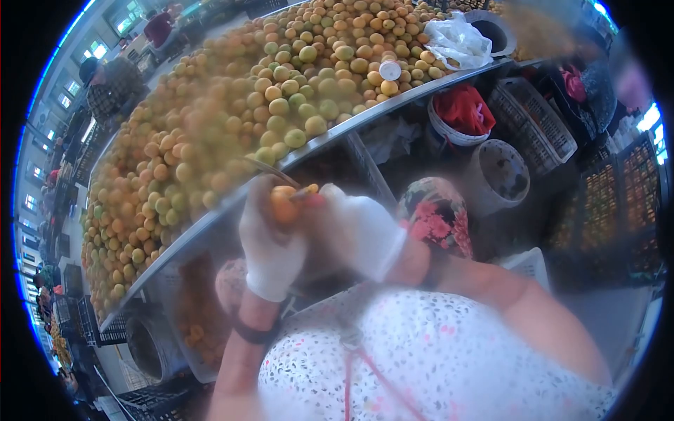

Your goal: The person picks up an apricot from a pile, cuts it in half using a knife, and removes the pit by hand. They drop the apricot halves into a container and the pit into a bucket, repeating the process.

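My left hand [270,242], in a white glove, is closed around an orange apricot [284,205] near the table edge. My right hand [361,228], gloved in white too, is closed against the apricot's right side. From between the hands a thin, blade-like strip [270,170] points up and left, and a red bit [312,201] shows by the right fingers; together they look like a small knife, partly hidden and blurred. Just beyond the hands, a large heap of apricots [281,105], orange to greenish, covers the table.
A metal rim [337,131] edges the table. On it lie a white plastic bag [460,41] and a white cup [390,70]. Below stand a bucket with red cloth [463,109], a dirty bucket [498,175], crates [537,119] and a bin of cut fruit [200,330]. Other people [112,88] are around.
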Motion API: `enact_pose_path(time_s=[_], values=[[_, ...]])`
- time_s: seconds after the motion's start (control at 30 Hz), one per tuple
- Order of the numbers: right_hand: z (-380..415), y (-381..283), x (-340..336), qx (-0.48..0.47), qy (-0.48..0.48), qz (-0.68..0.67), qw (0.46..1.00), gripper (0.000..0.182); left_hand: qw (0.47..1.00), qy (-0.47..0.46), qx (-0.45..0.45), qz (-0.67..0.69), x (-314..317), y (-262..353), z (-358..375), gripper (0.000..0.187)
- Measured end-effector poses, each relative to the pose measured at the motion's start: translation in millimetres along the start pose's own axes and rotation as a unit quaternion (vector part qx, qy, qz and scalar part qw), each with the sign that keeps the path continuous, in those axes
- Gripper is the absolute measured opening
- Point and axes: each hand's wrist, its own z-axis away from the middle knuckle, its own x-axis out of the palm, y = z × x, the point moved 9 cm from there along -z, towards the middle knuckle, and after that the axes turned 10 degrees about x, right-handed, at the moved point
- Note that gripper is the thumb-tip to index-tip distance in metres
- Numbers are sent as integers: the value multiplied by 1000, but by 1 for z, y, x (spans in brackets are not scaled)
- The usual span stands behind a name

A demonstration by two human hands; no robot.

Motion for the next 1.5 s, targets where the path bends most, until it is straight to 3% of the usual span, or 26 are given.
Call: enact_pose_path(time_s=[0.13, 0.17, 0.2, 0.23, 0.27, 0.33, 0.37, 0.4, 0.47, 0.5, 0.53, 0.6, 0.73, 0.8, 1.03, 1.13, 1.2, 1.23, 1.3, 1.4, 1.5], values=[[-4, 5, 3, -34, 60, -134, 989, 30, 996, 28, 77, -25, -5, 10, -5, 46], [-10, 17, 22, 79, -84, -275, 955, 30, 997, 27, 74, -24, -9, 12, -7, 46], [-4, 23, 46, 189, -224, -400, 868, 31, 989, 12, -24, 149, -7, 0, -9, 48], [12, 33, 67, 282, -323, -572, 700, 31, 942, -1, -119, 314, 1, -10, -6, 50], [14, 34, 64, 281, -326, -571, 699, 31, 942, 2, -120, 313, -2, -14, -7, 50], [9, 28, 51, 249, -307, -590, 704, 29, 905, -18, -204, 374, 5, -33, 0, 52], [4, 21, 30, 278, -245, -589, 719, 28, 904, -9, -189, 382, 2, -37, 0, 50], [4, 20, 31, 275, -245, -588, 720, 28, 905, -9, -186, 382, 1, -37, 0, 50], [-4, 26, 12, 184, -125, -481, 848, 26, 886, 44, -205, 413, -3, -41, 3, 49], [-6, 14, -8, 26, -26, -330, 943, 22, 886, 43, -205, 414, -3, -39, 4, 49], [-4, 16, -8, 25, -25, -329, 944, 22, 893, 36, -192, 406, -4, -34, 3, 49], [1, 8, -9, -21, -14, -130, 991, 19, 908, 24, -161, 386, -7, -25, -1, 48], [8, -1, -15, -9, -32, -135, 990, 18, 919, 35, -134, 370, -7, -9, 0, 50], [10, -2, -14, -12, -34, -81, 996, 21, 907, 82, -131, 392, -10, 2, 0, 34], [21, -7, -17, -3, -19, -92, 996, 24, 922, 76, -85, 369, -8, 20, -2, 36], [22, -10, -20, -7, -3, -79, 997, 25, 909, 73, -66, 404, -3, 25, -4, 35], [23, -12, -24, -3, 17, -51, 999, 25, 852, 68, -131, 502, 9, 18, 1, 49], [23, -12, -22, -2, 19, -50, 999, 25, 852, 65, -130, 503, 13, 14, 1, 49], [23, -12, -16, -11, 36, 55, 998, 25, 774, 55, -151, 612, 31, 8, 3, 55], [22, -14, -21, -8, 39, 68, 997, 25, 787, 134, -186, 572, 34, -4, 7, 59], [21, -7, -15, 1, 38, 92, 995, 24, 793, 112, -163, 576, 36, -9, 1, 60]])
